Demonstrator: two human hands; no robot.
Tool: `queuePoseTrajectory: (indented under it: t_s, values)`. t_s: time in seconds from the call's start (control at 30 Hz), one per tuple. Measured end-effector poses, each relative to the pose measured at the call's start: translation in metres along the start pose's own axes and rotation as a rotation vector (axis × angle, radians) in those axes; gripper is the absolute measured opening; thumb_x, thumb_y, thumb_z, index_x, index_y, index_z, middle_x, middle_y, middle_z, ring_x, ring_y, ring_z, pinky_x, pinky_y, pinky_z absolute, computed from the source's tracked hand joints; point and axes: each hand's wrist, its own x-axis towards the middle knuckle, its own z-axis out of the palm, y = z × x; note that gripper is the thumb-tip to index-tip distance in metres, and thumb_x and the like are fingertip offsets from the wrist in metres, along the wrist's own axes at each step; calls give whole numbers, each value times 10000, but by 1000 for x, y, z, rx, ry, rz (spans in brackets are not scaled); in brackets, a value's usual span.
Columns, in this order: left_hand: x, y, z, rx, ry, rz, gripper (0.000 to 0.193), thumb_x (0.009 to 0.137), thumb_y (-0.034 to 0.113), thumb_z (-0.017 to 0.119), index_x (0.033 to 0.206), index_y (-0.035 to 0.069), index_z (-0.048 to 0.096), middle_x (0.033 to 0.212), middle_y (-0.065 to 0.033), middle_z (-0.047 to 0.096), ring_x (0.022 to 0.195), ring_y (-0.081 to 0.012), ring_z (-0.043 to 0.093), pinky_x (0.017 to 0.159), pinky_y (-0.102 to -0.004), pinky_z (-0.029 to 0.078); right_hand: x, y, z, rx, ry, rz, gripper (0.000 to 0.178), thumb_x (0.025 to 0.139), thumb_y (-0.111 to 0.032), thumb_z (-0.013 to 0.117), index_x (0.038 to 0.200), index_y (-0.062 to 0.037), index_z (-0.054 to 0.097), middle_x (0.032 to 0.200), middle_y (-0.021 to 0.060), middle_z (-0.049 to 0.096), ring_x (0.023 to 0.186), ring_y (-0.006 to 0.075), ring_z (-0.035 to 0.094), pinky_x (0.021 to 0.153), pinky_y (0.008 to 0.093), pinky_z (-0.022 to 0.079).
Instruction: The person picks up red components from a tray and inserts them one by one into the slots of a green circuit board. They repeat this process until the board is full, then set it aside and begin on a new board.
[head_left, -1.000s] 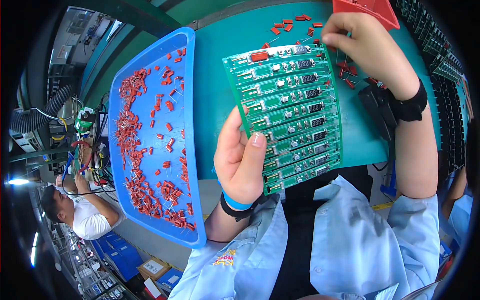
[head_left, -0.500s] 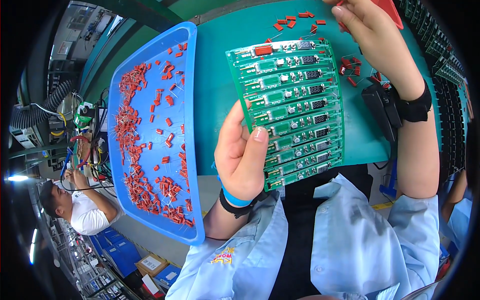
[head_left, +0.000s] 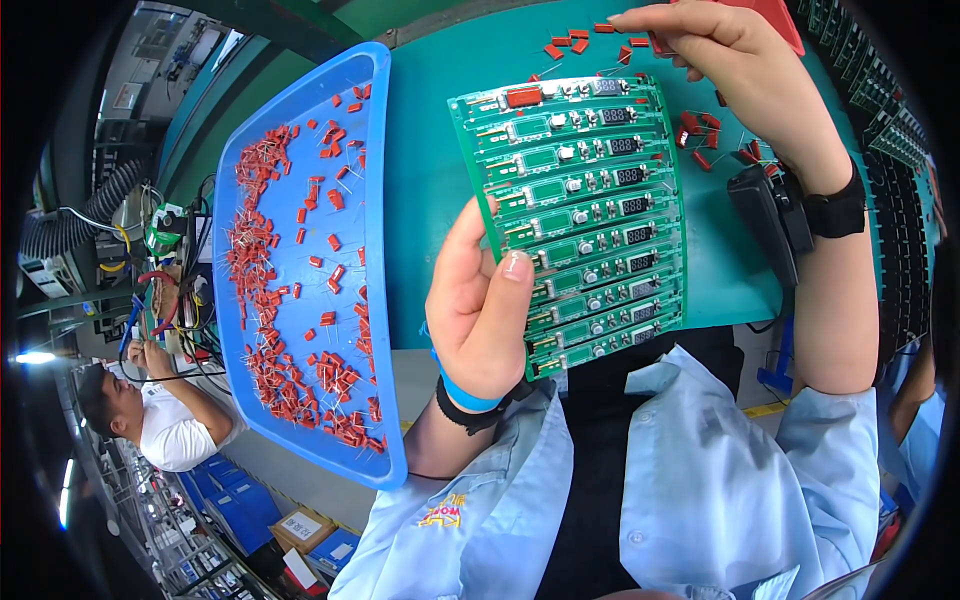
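My left hand [head_left: 482, 325] is closed on the left edge of a green circuit board panel [head_left: 600, 240], thumb on its face. Rows of small displays and buttons cover the panel, which is tilted toward me. In its top row lies one red capacitor [head_left: 523, 97]. Beyond the panel, my right hand [head_left: 745, 70] hovers over the far side of the bench with its index finger stretched out to the left. The fingertip is beside a loose red capacitor [head_left: 604, 28]. Its other fingers are bent and partly hidden, and a bit of red shows beneath them.
A blue tray [head_left: 378, 200] of red capacitors stands at left on the green bench [head_left: 430, 120]. More capacitors [head_left: 703, 130] lie right of the panel. A black device [head_left: 765, 220] hangs by my right wrist. Further boards [head_left: 880, 80] stand at far right. A person [head_left: 175, 420] works at far left.
My right hand has moved left and slightly down, and its index finger now reaches out among the loose capacitors. The panel in my left hand has shifted only slightly.
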Motion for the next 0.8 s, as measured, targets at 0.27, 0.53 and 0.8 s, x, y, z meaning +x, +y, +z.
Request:
queuePoseTrajectory:
  t_s: [0.27,0.53,0.8]
  values:
    - [0,0,1,0,5,-1,455,908,-16,410,1338,-76,275,1238,-150,494,1091,-163,508,936,-295,387,0,-8,4,84,-5,203,144,855,0,503,955,36,601,827,46,624,747,93,564,686,217,464]
    - [0,0,0,-3,-1,9,454,911,-13,406,1339,-77,270,1236,-156,496,1087,-168,514,932,-296,390,-4,-9,3,140,3,43,147,859,-17,557,996,31,574,831,46,607,748,96,565,675,217,472]
    - [0,1,0,2,4,-1,463,910,-20,396,1346,-79,252,1235,-175,497,1083,-182,526,925,-298,395,-4,-17,5,39,113,-11,153,864,-2,542,1007,40,574,847,55,607,752,97,567,682,226,478]
